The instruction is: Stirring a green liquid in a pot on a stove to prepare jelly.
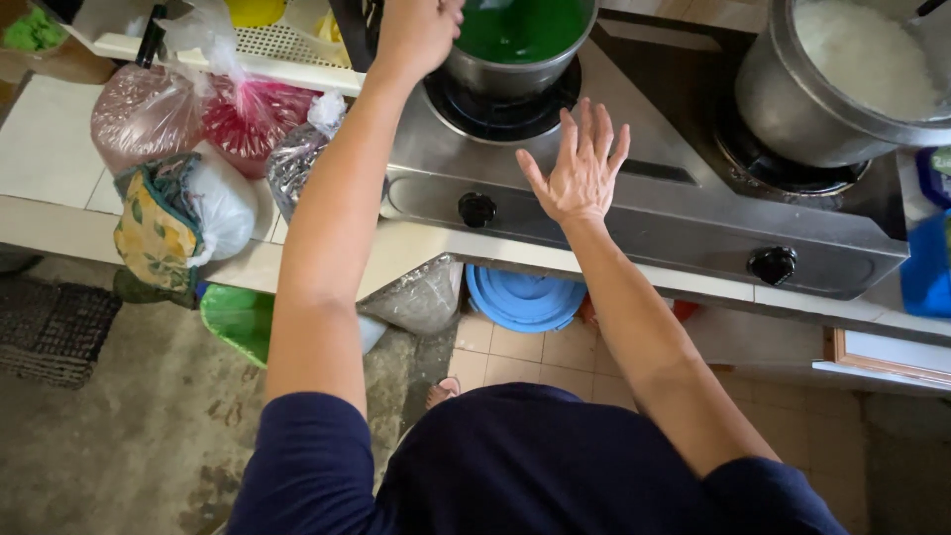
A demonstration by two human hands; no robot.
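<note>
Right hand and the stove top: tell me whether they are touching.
Cannot tell. In the head view the right hand is spread open, fingers splayed, over the steel stove top, but from above neither contact nor gap shows plainly.

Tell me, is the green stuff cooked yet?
Done: green liquid fills the small pot on the stove, and white rice sits in the big pot. In hand: left hand at the small pot's rim; right hand spread open, holding nothing. Whether it's cooked, I can't tell.
</note>
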